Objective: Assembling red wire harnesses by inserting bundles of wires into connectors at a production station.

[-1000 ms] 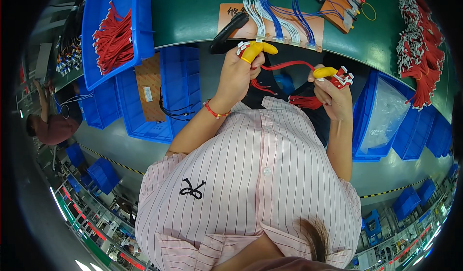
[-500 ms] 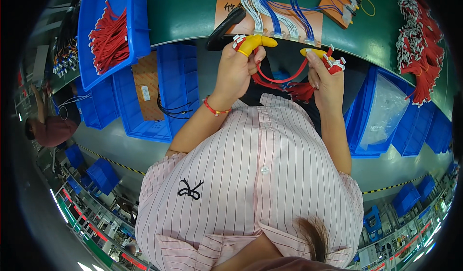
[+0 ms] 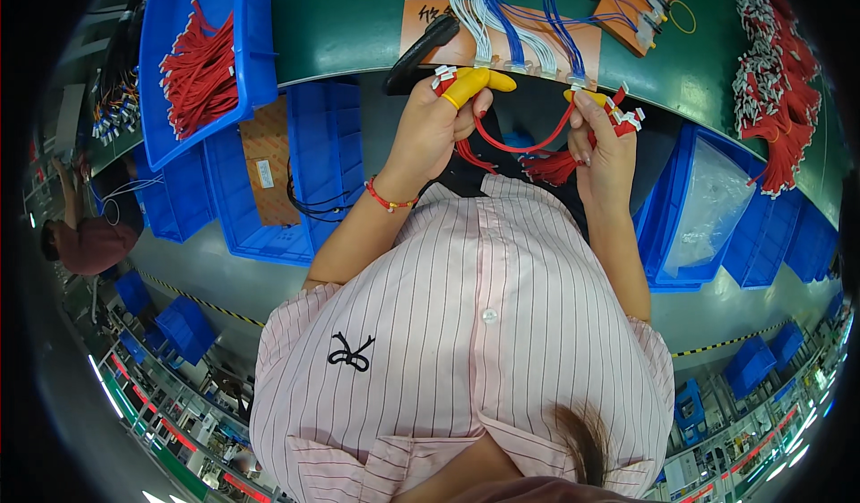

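Note:
My left hand (image 3: 432, 128) is closed on red cables with white plugs, and a yellow finger cot (image 3: 472, 85) covers its index finger. A red cable (image 3: 524, 149) sags in a loop across to my right hand (image 3: 606, 149), which pinches that cable's white-plugged end. More white-plugged red cables (image 3: 625, 120) are gripped in the same hand, their red strands (image 3: 548, 168) hanging below. Both hands are at the near edge of an orange board (image 3: 502, 42). White wires (image 3: 468, 6) and blue wires (image 3: 557, 28) run to connectors along that edge, close to my fingertips.
A blue bin (image 3: 255, 64) of red cables stands at left on the green bench (image 3: 345, 28). At right lies a heap of red cables (image 3: 778, 91). Blue crates (image 3: 690, 207) stand below the bench. Behind the board is a smaller orange block (image 3: 627, 6). A person (image 3: 98, 239) works far left.
My right hand has shifted slightly, and the cable's plugged end now shows at its fingertips beside the board edge. The strands hanging from the two hands have separated.

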{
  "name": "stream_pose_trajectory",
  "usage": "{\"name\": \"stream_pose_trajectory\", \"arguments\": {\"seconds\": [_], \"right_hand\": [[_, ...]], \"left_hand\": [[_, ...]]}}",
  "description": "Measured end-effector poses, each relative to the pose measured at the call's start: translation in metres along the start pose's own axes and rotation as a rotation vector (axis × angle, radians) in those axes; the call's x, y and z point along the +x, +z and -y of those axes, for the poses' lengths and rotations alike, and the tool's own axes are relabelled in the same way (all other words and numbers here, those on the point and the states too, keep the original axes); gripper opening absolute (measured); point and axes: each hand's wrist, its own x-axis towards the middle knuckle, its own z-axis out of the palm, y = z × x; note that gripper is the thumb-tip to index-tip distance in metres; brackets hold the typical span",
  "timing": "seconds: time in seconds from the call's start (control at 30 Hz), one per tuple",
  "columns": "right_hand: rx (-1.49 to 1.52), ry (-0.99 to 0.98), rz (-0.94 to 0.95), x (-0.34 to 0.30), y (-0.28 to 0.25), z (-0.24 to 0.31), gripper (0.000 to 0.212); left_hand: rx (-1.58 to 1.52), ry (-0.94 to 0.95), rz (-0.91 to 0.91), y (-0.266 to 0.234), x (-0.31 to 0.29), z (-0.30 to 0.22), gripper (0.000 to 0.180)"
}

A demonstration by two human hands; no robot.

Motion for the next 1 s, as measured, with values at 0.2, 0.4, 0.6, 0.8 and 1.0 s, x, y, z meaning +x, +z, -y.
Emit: {"name": "stream_pose_trajectory", "arguments": {"seconds": [0.2,0.4,0.6,0.8,1.0], "right_hand": [[-0.016,-0.021,-0.003,0.000,0.000,-0.002,0.016],[0.038,0.019,-0.047,-0.004,0.011,0.005,0.017],[0.121,0.040,-0.065,-0.004,0.016,0.001,0.021],[0.086,0.244,0.236,-0.005,-0.020,0.017,0.015],[0.068,0.294,0.233,-0.029,-0.047,-0.018,0.029]], "left_hand": [[-0.014,-0.007,0.004,-0.002,0.002,0.000,0.027],[-0.018,-0.003,-0.010,0.000,0.001,0.000,0.027],[-0.033,-0.003,0.011,0.003,0.003,0.003,0.027],[-0.015,-0.050,-0.038,0.005,-0.003,0.001,0.028],[-0.037,-0.077,-0.022,0.002,-0.005,0.001,0.030]]}}
